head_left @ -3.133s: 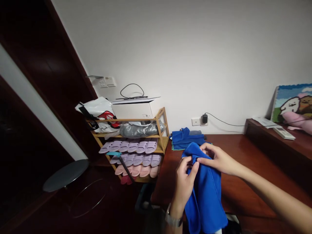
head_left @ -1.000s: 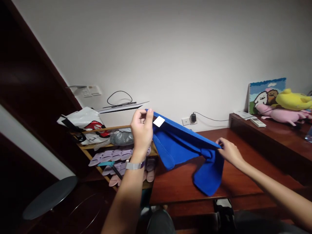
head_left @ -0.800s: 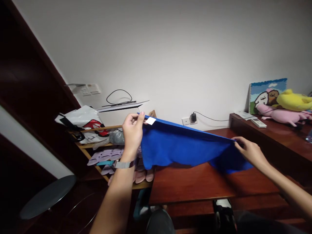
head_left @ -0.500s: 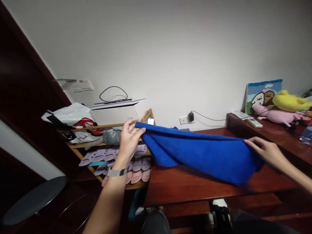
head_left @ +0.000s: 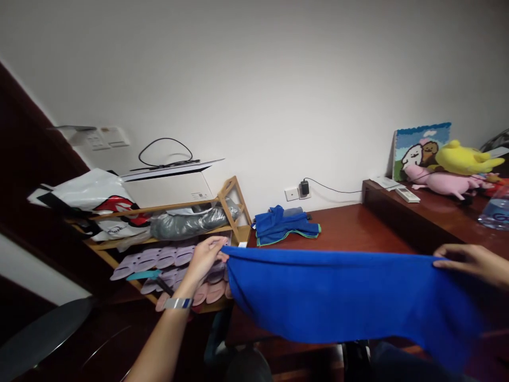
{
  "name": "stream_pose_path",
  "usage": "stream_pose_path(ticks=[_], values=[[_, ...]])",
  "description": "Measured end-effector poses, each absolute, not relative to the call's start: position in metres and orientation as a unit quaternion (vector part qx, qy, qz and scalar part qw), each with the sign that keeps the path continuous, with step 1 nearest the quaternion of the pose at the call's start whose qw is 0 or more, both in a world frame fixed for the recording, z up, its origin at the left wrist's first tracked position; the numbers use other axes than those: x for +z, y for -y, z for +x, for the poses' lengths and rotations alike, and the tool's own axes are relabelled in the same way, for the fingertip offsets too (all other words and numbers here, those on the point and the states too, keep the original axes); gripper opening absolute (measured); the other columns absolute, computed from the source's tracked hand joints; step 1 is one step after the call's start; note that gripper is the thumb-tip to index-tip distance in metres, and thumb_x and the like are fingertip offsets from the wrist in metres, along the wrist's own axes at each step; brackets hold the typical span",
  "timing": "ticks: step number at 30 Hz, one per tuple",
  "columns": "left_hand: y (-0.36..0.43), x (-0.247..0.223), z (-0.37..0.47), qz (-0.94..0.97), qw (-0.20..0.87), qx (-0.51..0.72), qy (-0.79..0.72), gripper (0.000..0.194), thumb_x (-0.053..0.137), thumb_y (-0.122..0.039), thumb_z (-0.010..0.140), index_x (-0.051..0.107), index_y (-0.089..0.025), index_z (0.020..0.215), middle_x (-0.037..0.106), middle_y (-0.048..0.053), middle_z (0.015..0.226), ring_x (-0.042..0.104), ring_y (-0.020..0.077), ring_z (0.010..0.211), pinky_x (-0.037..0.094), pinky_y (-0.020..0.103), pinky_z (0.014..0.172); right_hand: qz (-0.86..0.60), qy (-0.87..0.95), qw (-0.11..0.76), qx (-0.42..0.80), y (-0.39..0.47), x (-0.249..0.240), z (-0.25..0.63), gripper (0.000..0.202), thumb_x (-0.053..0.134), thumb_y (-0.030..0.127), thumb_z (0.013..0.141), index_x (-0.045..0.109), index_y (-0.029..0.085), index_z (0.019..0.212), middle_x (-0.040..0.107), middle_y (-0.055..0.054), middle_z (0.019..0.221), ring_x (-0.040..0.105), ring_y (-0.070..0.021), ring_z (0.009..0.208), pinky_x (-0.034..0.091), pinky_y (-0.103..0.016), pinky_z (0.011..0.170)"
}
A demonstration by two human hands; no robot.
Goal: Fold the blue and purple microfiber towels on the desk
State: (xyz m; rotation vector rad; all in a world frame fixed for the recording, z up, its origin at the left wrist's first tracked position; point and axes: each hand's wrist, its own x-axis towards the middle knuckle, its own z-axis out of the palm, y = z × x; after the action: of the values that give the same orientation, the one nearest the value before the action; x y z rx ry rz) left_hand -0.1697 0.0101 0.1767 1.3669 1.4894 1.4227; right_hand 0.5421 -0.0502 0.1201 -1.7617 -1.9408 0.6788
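A blue cloth (head_left: 334,297) is stretched between my two hands, its top edge nearly level and its lower part hanging over the front of the wooden table. My left hand (head_left: 210,254) pinches the top left corner, fingers closed. At the other end my right hand (head_left: 465,261) grips the top edge between thumb and fingers. The cloth's lower right part is blurred. Behind it, a crumpled blue cloth with green edging (head_left: 282,225) lies on the table (head_left: 345,225) near the wall.
On the left stands a wooden shoe rack (head_left: 234,207) with several slippers, a white box (head_left: 170,188) and a plastic bag (head_left: 91,188). A raised ledge (head_left: 433,212) at right bears plush toys, a remote and a picture. A round dark stool (head_left: 43,331) is at lower left.
Both hands have moved lower and farther apart, and the cloth is pulled wider and straighter. The crumpled cloth behind now shows fully. The view has shifted a little.
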Motion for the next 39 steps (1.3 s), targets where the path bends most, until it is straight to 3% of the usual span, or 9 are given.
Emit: stream_pose_path(ticks=[4, 8, 13, 17, 22, 27, 33, 39], values=[[-0.041, 0.196, -0.153, 0.556, 0.299, 0.559, -0.538, 0.062, 0.088, -0.067, 0.065, 0.077, -0.016, 0.097, 0.08, 0.011, 0.097, 0.076, 0.0231, 0.077, 0.063, 0.034, 0.074, -0.66, 0.697, 0.235, 0.154, -0.003, 0.152, 0.541, 0.048, 0.078, 0.071, 0.068, 0.077, 0.024, 0.081, 0.079, -0.008, 0.086, 0.073, -0.0268, 0.079, 0.053, -0.032, 0.073], [-0.061, 0.228, -0.145, 0.591, 0.254, 0.574, -0.507, 0.064, 0.097, -0.056, 0.054, 0.078, -0.016, 0.1, 0.08, 0.011, 0.089, 0.075, 0.0252, 0.084, 0.061, 0.036, 0.079, -0.65, 0.7, 0.294, 0.011, -0.044, 0.196, 0.541, 0.04, 0.072, 0.057, 0.084, 0.078, 0.017, 0.087, 0.08, -0.012, 0.092, 0.071, -0.0227, 0.083, 0.05, -0.032, 0.077], [-0.049, 0.226, -0.154, 0.552, 0.176, 0.649, -0.494, 0.053, 0.09, -0.058, 0.062, 0.075, -0.017, 0.093, 0.077, 0.007, 0.082, 0.074, 0.0227, 0.078, 0.06, 0.036, 0.082, -0.59, 0.692, 0.411, -0.062, -0.04, 0.203, 0.544, 0.06, 0.061, 0.07, 0.087, 0.078, 0.014, 0.096, 0.079, -0.017, 0.103, 0.07, -0.0227, 0.092, 0.05, -0.036, 0.087], [-0.018, 0.169, -0.163, 0.577, 0.194, 0.589, -0.531, 0.044, 0.085, -0.057, 0.071, 0.073, -0.02, 0.093, 0.077, 0.006, 0.083, 0.074, 0.0245, 0.081, 0.06, 0.035, 0.08, -0.603, 0.676, 0.424, 0.012, -0.017, 0.146, 0.545, 0.064, 0.065, 0.083, 0.075, 0.079, 0.025, 0.096, 0.079, -0.012, 0.102, 0.072, -0.0261, 0.089, 0.053, -0.039, 0.086], [0.011, 0.055, -0.166, 0.616, 0.181, 0.477, -0.6, 0.044, 0.071, -0.066, 0.077, 0.072, -0.022, 0.084, 0.078, 0.007, 0.088, 0.075, 0.029, 0.086, 0.062, 0.04, 0.079, -0.611, 0.664, 0.412, 0.13, -0.003, 0.028, 0.53, 0.064, 0.062, 0.091, 0.069, 0.079, 0.031, 0.083, 0.081, -0.01, 0.092, 0.077, -0.0359, 0.09, 0.059, -0.046, 0.087], [0.032, -0.036, -0.177, 0.688, 0.1, 0.372, -0.615, 0.039, 0.057, -0.061, 0.089, 0.074, -0.026, 0.089, 0.08, 0.008, 0.1, 0.075, 0.0313, 0.1, 0.059, 0.051, 0.096, -0.583, 0.718, 0.356, 0.131, 0.008, -0.08, 0.52, 0.068, 0.051, 0.092, 0.077, 0.081, 0.031, 0.081, 0.081, -0.012, 0.1, 0.078, -0.0364, 0.097, 0.063, -0.047, 0.087], [0.068, -0.067, -0.197, 0.746, 0.018, 0.289, -0.6, 0.03, 0.052, -0.045, 0.098, 0.077, -0.03, 0.102, 0.078, 0.006, 0.123, 0.07, 0.0309, 0.122, 0.054, 0.056, 0.11, -0.577, 0.728, 0.365, 0.069, 0.029, -0.134, 0.54, 0.057, 0.046, 0.075, 0.092, 0.082, 0.031, 0.095, 0.079, -0.014, 0.115, 0.076, -0.0349, 0.105, 0.064, -0.047, 0.088], [0.094, -0.079, -0.203, 0.757, -0.051, 0.284, -0.586, 0.032, 0.05, -0.043, 0.1, 0.079, -0.034, 0.108, 0.078, 0.006, 0.121, 0.075, 0.0297, 0.111, 0.064, 0.049, 0.098, -0.586, 0.743, 0.32, 0.046, 0.052, -0.141, 0.55, 0.051, 0.051, 0.069, 0.092, 0.082, 0.03, 0.101, 0.08, -0.012, 0.108, 0.077, -0.0358, 0.099, 0.065, -0.05, 0.085]])
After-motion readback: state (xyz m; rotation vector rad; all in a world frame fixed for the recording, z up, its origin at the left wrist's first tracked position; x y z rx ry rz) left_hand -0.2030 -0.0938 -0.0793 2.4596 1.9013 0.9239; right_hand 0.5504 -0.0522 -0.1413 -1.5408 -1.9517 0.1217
